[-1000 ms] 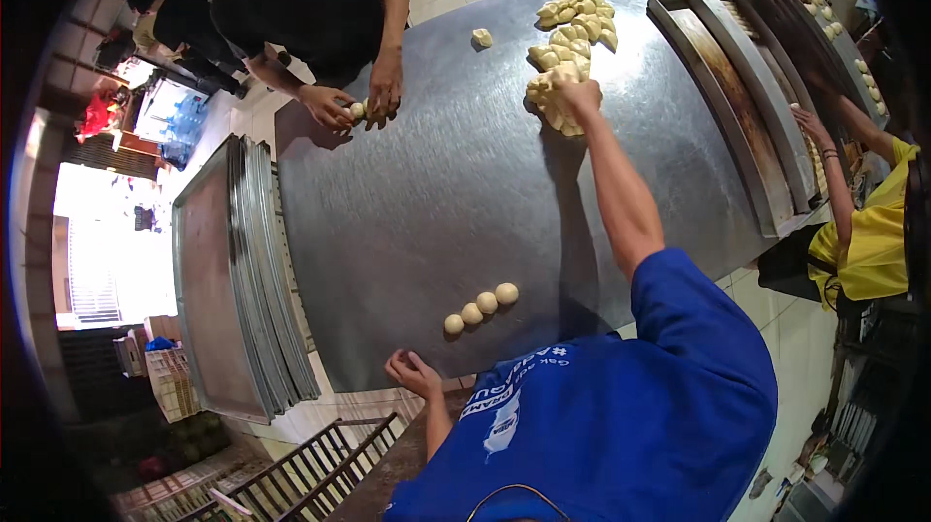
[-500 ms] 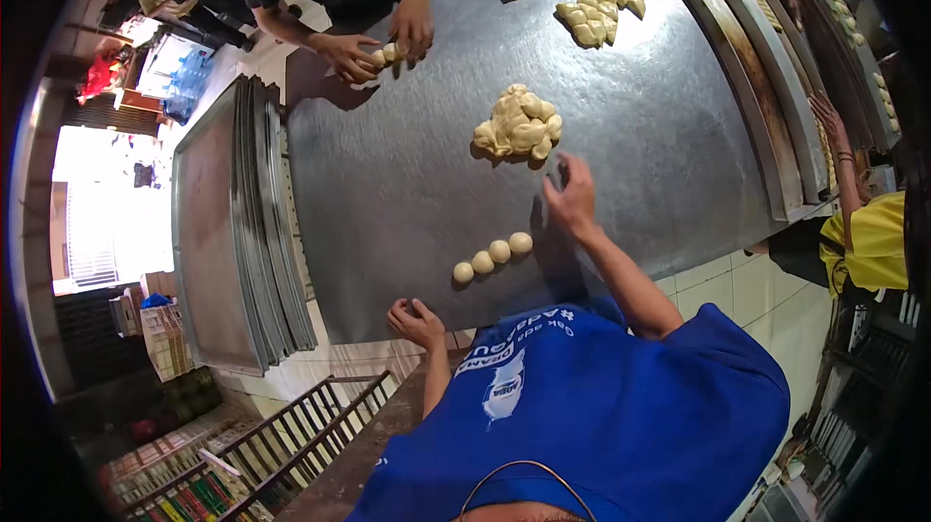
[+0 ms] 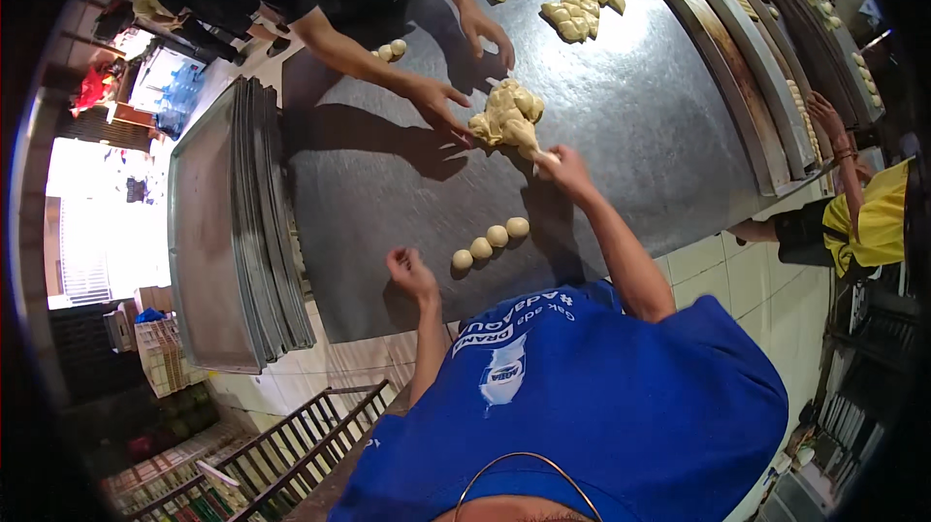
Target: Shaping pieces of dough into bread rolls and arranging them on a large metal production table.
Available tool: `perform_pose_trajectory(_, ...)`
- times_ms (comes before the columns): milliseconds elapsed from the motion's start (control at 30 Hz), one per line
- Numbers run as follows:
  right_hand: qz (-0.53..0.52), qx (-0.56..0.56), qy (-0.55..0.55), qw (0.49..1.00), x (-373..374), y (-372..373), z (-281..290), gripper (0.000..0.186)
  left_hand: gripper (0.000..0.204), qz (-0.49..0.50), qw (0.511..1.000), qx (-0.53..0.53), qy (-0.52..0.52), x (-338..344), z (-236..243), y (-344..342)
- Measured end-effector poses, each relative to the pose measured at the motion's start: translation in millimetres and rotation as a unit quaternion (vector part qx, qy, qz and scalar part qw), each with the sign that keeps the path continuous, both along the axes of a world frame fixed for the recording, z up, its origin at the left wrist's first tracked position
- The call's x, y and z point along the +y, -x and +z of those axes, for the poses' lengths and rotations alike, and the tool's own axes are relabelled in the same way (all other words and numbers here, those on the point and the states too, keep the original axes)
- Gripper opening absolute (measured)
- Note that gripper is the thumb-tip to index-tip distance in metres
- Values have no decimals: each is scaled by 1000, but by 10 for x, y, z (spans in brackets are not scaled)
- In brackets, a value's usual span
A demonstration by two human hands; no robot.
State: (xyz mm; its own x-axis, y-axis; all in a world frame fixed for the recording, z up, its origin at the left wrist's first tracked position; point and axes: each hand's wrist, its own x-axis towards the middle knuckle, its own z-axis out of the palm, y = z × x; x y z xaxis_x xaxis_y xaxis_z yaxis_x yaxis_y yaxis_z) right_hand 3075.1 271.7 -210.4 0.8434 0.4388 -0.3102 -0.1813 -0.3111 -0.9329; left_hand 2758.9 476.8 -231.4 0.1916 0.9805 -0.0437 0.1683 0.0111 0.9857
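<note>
A stretched end of pale yellow, lumpy dough (image 3: 506,116) is pinched in the right hand (image 3: 562,171); its bulk is rested mid-table. The left hand (image 3: 413,276) is held half-curled near the table's edge; whether anything is gripped cannot be told. The dough is flanked by a co-worker's spread hands (image 3: 438,109). Four smooth, round cream dough balls (image 3: 489,243) are lined up on the shiny grey metal table (image 3: 659,144). At its right end, small pale dough pieces (image 3: 801,114) are held in long, high-sided metal trays (image 3: 755,71). Flat metal trays (image 3: 215,231) are stacked upright at left, above a pale tiled floor (image 3: 705,281).
</note>
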Motion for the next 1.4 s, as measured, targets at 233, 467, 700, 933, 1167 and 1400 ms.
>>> perform_pose_trajectory(233, -58, 194, -100, 974, -1092, 1090, 701, 14, 39, -420, 906, 40, -46, -694, 493, -1443)
perform_pose_trajectory(467, -310, 147, -113, 932, -1639, 1505, 534, 17, 79, -172, 966, 180, -74, -1008, 390, -2975)
perform_pose_trajectory(700, -350, 114, -87, 926, -1661, 1608, 88, 22, 38, -421, 852, 137, 281, -1252, 440, -2397)
perform_pose_trajectory(933, -201, -226, 49, 952, -1153, 1454, 327, 24, 20, -389, 894, -189, 116, -1107, 781, -273)
perform_pose_trajectory(1167, 1, -532, 205, 821, -1299, 495, 113, 23, 37, -251, 776, 453, -359, 679, 385, 963)
perform_pose_trajectory(1400, -13, -372, 107, 922, -298, 501, -163, 11, 19, -146, 865, 390, -280, 280, 333, -35)
